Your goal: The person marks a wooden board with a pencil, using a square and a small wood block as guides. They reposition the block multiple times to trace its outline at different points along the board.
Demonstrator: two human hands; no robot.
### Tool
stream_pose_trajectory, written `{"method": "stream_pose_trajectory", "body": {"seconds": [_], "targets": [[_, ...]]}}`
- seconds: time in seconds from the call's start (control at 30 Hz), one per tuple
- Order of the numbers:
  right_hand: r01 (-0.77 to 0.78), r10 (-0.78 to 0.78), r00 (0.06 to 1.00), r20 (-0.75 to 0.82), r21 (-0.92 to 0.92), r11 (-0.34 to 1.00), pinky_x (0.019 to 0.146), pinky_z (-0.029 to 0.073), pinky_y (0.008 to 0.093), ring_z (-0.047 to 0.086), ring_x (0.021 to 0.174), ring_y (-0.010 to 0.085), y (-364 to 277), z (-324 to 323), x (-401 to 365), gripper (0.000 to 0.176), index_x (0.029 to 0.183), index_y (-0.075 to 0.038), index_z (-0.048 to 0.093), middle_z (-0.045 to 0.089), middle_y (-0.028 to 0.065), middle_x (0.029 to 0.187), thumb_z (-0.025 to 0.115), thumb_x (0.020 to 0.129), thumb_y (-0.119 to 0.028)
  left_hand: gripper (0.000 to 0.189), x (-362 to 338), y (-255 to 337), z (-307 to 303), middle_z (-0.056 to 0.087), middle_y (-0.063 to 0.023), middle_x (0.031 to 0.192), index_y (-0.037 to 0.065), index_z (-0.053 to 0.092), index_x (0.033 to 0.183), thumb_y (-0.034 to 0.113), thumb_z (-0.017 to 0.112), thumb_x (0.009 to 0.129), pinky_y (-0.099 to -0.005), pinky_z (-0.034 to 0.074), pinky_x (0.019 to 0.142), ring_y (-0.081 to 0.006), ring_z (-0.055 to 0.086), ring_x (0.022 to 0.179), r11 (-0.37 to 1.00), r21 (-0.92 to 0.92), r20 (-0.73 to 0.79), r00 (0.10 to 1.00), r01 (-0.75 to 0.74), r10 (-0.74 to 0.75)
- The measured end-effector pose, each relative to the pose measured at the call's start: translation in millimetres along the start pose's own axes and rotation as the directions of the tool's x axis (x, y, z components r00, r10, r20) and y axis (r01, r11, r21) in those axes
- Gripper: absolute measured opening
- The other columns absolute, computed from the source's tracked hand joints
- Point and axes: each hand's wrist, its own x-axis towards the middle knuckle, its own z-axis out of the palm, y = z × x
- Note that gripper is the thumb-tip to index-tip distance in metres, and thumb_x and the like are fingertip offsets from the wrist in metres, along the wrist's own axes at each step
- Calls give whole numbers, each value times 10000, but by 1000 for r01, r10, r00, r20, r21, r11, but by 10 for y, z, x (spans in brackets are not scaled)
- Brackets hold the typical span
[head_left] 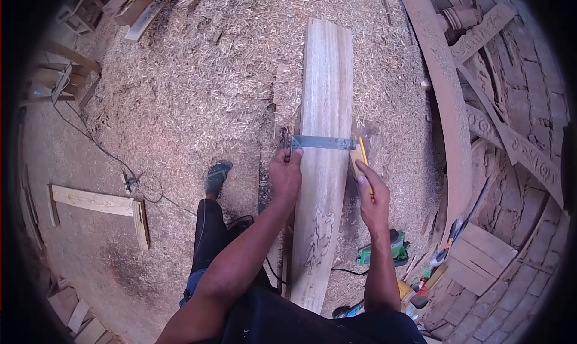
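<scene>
From where I am standing, a long plank is lying lengthwise ahead of the person; what is bearing it underneath is unclear. A metal square is spanning it from left edge to right edge. The left hand is closing on the square's stock at the left edge. The right hand is gripping a yellow pencil just off the right edge, its upper end standing beside the blade's end; a tan piece is showing near those fingers, and I cannot tell what it is.

Caution: if the left hand is pressing the stock unevenly, the blade may be skewing across the face. If the right hand is nudging the blade's end, the same error may be arising. If the support is sitting on loose wood shavings, the plank may be rocking under pressure. A black cable is running by the right edge, toward the near end, close to a green power tool; a passing foot could be snagging it.

Containers: none is showing clearly. Coloured clutter is lying beyond the right edge; whether it is including bottles or tubs, I cannot tell.
</scene>
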Motion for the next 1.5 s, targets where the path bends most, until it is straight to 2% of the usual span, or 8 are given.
{"method": "stream_pose_trajectory", "body": {"seconds": [0.1, 0.2, 0.3, 0.5, 0.7, 0.9, 1.3, 1.5], "targets": [[227, -236, 972, 8, -308, 924, 1214, 475, 456, 633, 1416, 369, 229, 329, 460, 388, 1446, -59, 712, 705, 198, 1467, 703, 1070, -154, 255, 142, 54, 56, 688, -31, 812, -47, 752, 1003, 207, 771, 1019, -324, 485, 678, -112, 572, 722, 1000, 9, 6, 1000, -29, 29], [318, -321, 945, 68, -435, 842, 1230, 443, 548, 574, 1469, 407, 133, 579, 846, 419, 1406, -110, 751, 671, 197, 1496, 795, 998, -195, 249, 241, 187, 82, 707, -47, 837, -44, 752, 1002, 203, 767, 1022, -322, 497, 694, -117, 600, 749, 1000, -10, 44, 999, 17, -16], [356, -370, 926, 74, -495, 793, 1246, 412, 584, 547, 1501, 400, 138, 745, 1101, 438, 1377, -127, 770, 648, 199, 1523, 841, 954, -214, 208, 279, 168, 38, 741, -35, 931, -22, 764, 1064, 185, 756, 1044, -279, 511, 763, -89, 629, 815, 999, 6, 81, 996, 45, -46], [388, -387, 916, 101, -462, 797, 1236, 441, 549, 556, 1499, 396, 286, 871, 1201, 460, 1341, -142, 797, 647, 187, 1546, 891, 891, -143, 201, 246, 307, 3, 740, -11, 920, -8, 774, 1068, 192, 762, 1043, -268, 508, 744, -71, 623, 794, 996, 1, 117, 989, 93, -92], [419, -426, 900, 95, -463, 781, 1214, 464, 553, 585, 1472, 395, 335, 885, 1215, 487, 1328, -163, 809, 668, 188, 1516, 914, 855, -109, 212, 250, 384, -25, 732, 9, 891, -8, 778, 1053, 203, 760, 1051, -260, 496, 730, -62, 613, 776, 986, 9, 137, 976, 167, -167], [432, -443, 893, 81, -439, 788, 1200, 474, 559, 612, 1441, 412, 351, 888, 1234, 493, 1327, -174, 812, 695, 203, 1470, 919, 849, -121, 201, 239, 451, -5, 677, 19, 799, -7, 759, 1010, 191, 768, 1044, -267, 451, 654, -49, 546, 711, 984, 49, 107, 979, 168, -173], [445, -465, 882, 74, -456, 771, 1193, 464, 586, 619, 1439, 411, 400, 904, 1227, 444, 1329, -182, 805, 698, 222, 1450, 891, 894, -201, 256, 241, 506, -21, 692, 1, 817, -18, 777, 1035, 237, 767, 1043, -286, 473, 698, -69, 570, 746, 972, 164, 89, 979, 166, -182], [449, -466, 881, 86, -466, 762, 1193, 463, 588, 608, 1459, 395, 442, 906, 1222, 450, 1342, -181, 792, 694, 221, 1456, 885, 903, -208, 257, 235, 606, -30, 690, 1, 788, -17, 781, 1035, 239, 763, 1046, -293, 467, 668, -73, 566, 712, 965, 221, 106, 980, 142, -169]]}}
